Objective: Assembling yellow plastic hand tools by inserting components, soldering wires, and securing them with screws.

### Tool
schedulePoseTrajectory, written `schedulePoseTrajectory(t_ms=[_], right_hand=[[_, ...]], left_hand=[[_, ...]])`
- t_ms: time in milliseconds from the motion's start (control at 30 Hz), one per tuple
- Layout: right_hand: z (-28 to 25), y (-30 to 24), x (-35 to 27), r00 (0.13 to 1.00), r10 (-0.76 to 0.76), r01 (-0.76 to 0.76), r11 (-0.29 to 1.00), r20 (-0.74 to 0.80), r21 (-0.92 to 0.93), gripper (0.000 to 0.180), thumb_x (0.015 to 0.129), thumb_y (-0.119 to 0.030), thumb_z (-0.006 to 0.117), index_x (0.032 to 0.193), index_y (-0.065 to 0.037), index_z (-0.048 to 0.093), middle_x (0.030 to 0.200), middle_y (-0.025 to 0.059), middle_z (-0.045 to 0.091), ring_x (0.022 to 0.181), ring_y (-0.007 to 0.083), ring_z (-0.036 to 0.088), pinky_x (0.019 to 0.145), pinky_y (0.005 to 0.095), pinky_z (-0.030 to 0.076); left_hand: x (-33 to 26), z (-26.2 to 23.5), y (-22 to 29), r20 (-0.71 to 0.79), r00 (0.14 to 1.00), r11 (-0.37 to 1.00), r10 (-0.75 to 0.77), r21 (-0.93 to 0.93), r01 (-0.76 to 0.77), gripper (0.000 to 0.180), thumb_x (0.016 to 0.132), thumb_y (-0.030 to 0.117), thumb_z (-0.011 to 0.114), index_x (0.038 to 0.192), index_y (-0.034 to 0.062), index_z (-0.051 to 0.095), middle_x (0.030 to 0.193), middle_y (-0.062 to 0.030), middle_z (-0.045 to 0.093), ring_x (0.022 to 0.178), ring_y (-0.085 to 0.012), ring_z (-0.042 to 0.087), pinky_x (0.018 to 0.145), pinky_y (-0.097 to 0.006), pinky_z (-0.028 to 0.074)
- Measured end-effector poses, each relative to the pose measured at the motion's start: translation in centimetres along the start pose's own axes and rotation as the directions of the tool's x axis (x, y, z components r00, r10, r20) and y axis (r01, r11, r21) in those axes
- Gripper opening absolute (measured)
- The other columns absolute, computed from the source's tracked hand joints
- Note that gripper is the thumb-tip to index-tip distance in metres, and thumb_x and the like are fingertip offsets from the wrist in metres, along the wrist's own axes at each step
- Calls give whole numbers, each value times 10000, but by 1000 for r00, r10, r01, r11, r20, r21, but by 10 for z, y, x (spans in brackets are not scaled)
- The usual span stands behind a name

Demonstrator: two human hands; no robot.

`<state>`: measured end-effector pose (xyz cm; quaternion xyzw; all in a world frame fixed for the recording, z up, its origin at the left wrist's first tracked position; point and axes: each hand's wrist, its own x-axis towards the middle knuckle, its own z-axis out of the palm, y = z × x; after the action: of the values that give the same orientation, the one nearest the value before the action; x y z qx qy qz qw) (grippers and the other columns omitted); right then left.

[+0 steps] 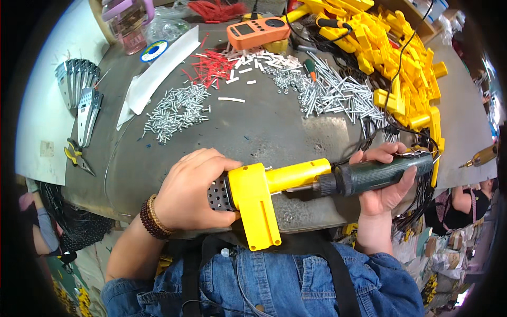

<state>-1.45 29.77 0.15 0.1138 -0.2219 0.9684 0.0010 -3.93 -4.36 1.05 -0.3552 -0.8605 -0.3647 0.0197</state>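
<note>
My left hand (185, 193) is wrapped round a yellow plastic tool housing (256, 206) with a tube-shaped handle. A dark perforated metal part (218, 193) shows between the fingers and the housing. In my right hand (388, 199) lies a dark green electric screwdriver (377, 175), pointing left. Its bit (300, 188) runs alongside the yellow tube, with the tip close to the housing's flat side; I cannot tell whether it sits in a screw. A small screw end (269, 168) sticks out above the tube.
Piles of short screws (177, 112), long screws (343, 95), red sleeves (214, 67) and white tubes (288, 59) cover the table's far half. Yellow housings (369, 39) heap up at far right, beside an orange meter (259, 31). Pliers (77, 157) and metal plates (88, 113) lie left.
</note>
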Motion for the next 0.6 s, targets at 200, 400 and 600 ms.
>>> schedulePoseTrajectory(t_ms=[200,400,600], right_hand=[[-3,10,3,998,48,-45,997,-44,62,376,805,-278,803,1121,-226,606,1108,-45,602,1005,111,564,1122,552,286],[0,23,1,996,74,-69,992,-39,108,381,804,-269,805,1116,-230,590,1105,-42,586,999,117,556,1118,523,288],[-9,27,-2,997,77,-79,994,18,77,425,775,-294,837,1109,-238,580,1064,-46,552,997,118,525,1072,431,335]], left_hand=[[0,1,2,17,999,999,-38,-18,38,576,559,177,808,1087,38,625,1032,-126,649,973,-326,617,904,-406,474],[3,0,7,27,998,998,-51,25,51,591,549,168,820,1091,45,619,1054,-121,649,1004,-328,610,931,-417,457],[1,2,0,6,1000,999,-17,-40,18,588,537,148,820,1078,40,614,1010,-126,633,957,-334,601,851,-400,489]])
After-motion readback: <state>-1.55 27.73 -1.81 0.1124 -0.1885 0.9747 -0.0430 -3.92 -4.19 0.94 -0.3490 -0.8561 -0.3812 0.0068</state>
